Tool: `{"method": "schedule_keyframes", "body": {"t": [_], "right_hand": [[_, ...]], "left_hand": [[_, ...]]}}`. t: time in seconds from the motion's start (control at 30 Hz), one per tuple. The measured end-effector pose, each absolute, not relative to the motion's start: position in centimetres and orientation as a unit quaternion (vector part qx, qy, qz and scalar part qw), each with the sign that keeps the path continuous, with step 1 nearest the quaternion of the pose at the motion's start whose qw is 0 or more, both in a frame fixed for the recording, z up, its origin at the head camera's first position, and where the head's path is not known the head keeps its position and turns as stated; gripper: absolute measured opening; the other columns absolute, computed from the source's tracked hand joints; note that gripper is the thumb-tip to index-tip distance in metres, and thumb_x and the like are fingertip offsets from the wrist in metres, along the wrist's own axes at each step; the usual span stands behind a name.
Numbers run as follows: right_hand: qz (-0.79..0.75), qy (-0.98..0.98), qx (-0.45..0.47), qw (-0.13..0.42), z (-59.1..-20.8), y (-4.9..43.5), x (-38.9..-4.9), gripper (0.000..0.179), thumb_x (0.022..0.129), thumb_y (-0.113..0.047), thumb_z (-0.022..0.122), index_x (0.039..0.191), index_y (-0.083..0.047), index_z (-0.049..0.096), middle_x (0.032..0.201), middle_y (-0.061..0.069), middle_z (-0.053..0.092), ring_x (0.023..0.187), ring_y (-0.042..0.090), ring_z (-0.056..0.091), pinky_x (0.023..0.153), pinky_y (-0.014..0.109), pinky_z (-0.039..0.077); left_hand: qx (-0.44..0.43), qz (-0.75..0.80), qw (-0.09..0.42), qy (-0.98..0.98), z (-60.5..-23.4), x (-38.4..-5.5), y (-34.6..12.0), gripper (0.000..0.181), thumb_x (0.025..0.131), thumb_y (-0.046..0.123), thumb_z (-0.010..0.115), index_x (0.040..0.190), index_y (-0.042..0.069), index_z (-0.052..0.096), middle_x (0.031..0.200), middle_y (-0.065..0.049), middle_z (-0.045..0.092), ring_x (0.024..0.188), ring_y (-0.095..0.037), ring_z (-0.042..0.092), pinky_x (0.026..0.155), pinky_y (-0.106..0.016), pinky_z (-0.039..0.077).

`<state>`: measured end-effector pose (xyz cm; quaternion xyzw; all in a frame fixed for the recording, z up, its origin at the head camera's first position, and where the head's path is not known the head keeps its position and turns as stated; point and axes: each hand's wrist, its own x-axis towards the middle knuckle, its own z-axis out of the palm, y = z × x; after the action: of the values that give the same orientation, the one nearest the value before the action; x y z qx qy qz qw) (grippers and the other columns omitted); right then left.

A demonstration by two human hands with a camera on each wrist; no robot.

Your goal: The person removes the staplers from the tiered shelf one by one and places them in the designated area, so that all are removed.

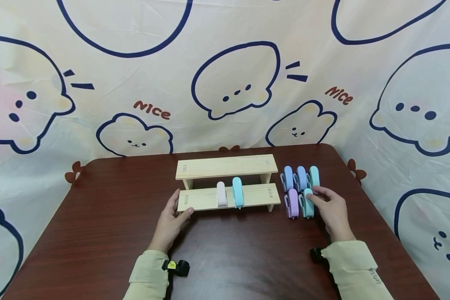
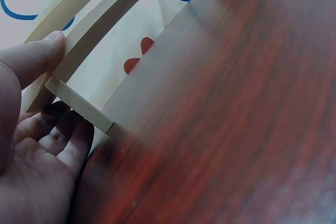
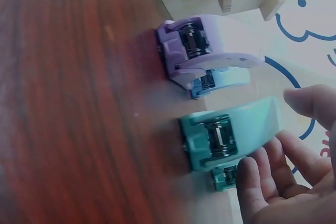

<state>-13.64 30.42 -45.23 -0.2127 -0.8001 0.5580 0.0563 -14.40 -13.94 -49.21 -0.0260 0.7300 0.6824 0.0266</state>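
Observation:
My left hand grips the left end of a two-step wooden stand. In the left wrist view the thumb lies on the plank, with the other fingers below it. Clamped on the stand's lower front step are a white clip and a light blue clip. My right hand is at the teal clip nearest it. In the right wrist view, fingers lie close beside this clip's handle, and the thumb stands apart from it.
Left of the teal clip stands a purple clip. Behind them are two blue clips and another teal clip. The stand's higher step runs along the back. Everything is on a dark wooden table before a patterned cloth.

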Motion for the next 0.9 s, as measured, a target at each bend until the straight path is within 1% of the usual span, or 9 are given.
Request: {"method": "schedule_keyframes", "body": {"t": [0.13, 0.23, 0.37, 0.47, 0.53, 0.6, 0.77, 0.83, 0.9], "right_hand": [[0.562, -0.794, -0.220, 0.067, -44.8, 30.6, -13.5, 0.054, 0.095, -0.035, 0.071, 0.140, -0.009, 0.059, 0.134, 0.011, 0.057, 0.109, 0.018, 0.050, 0.077, 0.014, 0.051], [0.566, -0.791, -0.222, 0.069, -44.5, 30.7, -13.4, 0.053, 0.095, -0.035, 0.070, 0.141, -0.010, 0.058, 0.134, 0.010, 0.057, 0.110, 0.019, 0.052, 0.081, 0.016, 0.053], [0.563, -0.795, -0.215, 0.075, -44.0, 30.7, -13.4, 0.053, 0.096, -0.036, 0.069, 0.142, -0.011, 0.057, 0.135, 0.010, 0.059, 0.111, 0.017, 0.056, 0.090, 0.025, 0.053], [0.560, -0.798, -0.205, 0.082, -43.6, 30.5, -13.4, 0.053, 0.096, -0.037, 0.068, 0.142, -0.012, 0.057, 0.137, 0.009, 0.060, 0.113, 0.015, 0.057, 0.100, 0.034, 0.050], [0.561, -0.799, -0.197, 0.088, -43.3, 30.3, -13.4, 0.052, 0.097, -0.037, 0.068, 0.141, -0.011, 0.057, 0.137, 0.008, 0.061, 0.114, 0.013, 0.058, 0.104, 0.038, 0.047], [0.563, -0.800, -0.189, 0.093, -43.1, 30.2, -13.4, 0.052, 0.097, -0.036, 0.068, 0.140, -0.011, 0.058, 0.136, 0.008, 0.062, 0.112, 0.011, 0.059, 0.104, 0.036, 0.048], [0.577, -0.794, -0.160, 0.104, -42.7, 29.9, -13.4, 0.051, 0.095, -0.035, 0.070, 0.137, -0.008, 0.060, 0.131, 0.009, 0.065, 0.108, 0.008, 0.062, 0.092, 0.019, 0.050], [0.586, -0.789, -0.148, 0.108, -42.6, 29.7, -13.4, 0.051, 0.094, -0.034, 0.072, 0.136, -0.006, 0.061, 0.128, 0.009, 0.067, 0.107, 0.008, 0.063, 0.088, 0.014, 0.050], [0.591, -0.787, -0.137, 0.110, -42.3, 29.4, -13.4, 0.051, 0.094, -0.034, 0.072, 0.135, -0.005, 0.062, 0.126, 0.008, 0.068, 0.105, 0.008, 0.064, 0.086, 0.012, 0.050]], "left_hand": [[-0.027, 0.681, 0.027, 0.731, -49.2, -14.4, -13.9, 0.084, 0.095, 0.003, 0.067, 0.162, 0.011, 0.016, 0.159, -0.017, 0.034, 0.131, -0.026, 0.046, 0.083, -0.015, 0.051], [-0.027, 0.682, 0.027, 0.731, -49.3, -14.4, -13.9, 0.084, 0.096, 0.003, 0.067, 0.162, 0.011, 0.016, 0.159, -0.017, 0.034, 0.130, -0.025, 0.046, 0.083, -0.015, 0.051], [-0.026, 0.682, 0.027, 0.731, -49.3, -14.5, -13.9, 0.084, 0.096, 0.003, 0.067, 0.162, 0.011, 0.016, 0.159, -0.017, 0.035, 0.129, -0.025, 0.047, 0.083, -0.015, 0.051], [-0.026, 0.681, 0.026, 0.731, -49.3, -14.5, -13.9, 0.084, 0.095, 0.002, 0.067, 0.162, 0.011, 0.016, 0.158, -0.017, 0.035, 0.129, -0.025, 0.047, 0.083, -0.015, 0.051], [-0.027, 0.681, 0.026, 0.731, -49.3, -14.5, -14.0, 0.084, 0.095, 0.002, 0.067, 0.162, 0.011, 0.016, 0.158, -0.017, 0.035, 0.128, -0.025, 0.047, 0.083, -0.015, 0.051], [-0.028, 0.681, 0.026, 0.731, -49.3, -14.5, -14.0, 0.084, 0.095, 0.002, 0.067, 0.162, 0.010, 0.016, 0.158, -0.018, 0.036, 0.128, -0.024, 0.048, 0.083, -0.015, 0.051], [-0.027, 0.681, 0.026, 0.731, -49.4, -14.5, -14.0, 0.084, 0.095, 0.002, 0.067, 0.162, 0.010, 0.016, 0.157, -0.018, 0.037, 0.125, -0.021, 0.050, 0.083, -0.015, 0.052], [-0.026, 0.682, 0.025, 0.731, -49.4, -14.5, -14.0, 0.084, 0.095, 0.003, 0.067, 0.162, 0.010, 0.016, 0.156, -0.018, 0.038, 0.121, -0.015, 0.052, 0.083, -0.016, 0.052], [-0.025, 0.682, 0.025, 0.730, -49.4, -14.5, -14.0, 0.084, 0.095, 0.003, 0.068, 0.162, 0.011, 0.016, 0.156, -0.017, 0.038, 0.118, -0.009, 0.053, 0.083, -0.016, 0.052]]}}
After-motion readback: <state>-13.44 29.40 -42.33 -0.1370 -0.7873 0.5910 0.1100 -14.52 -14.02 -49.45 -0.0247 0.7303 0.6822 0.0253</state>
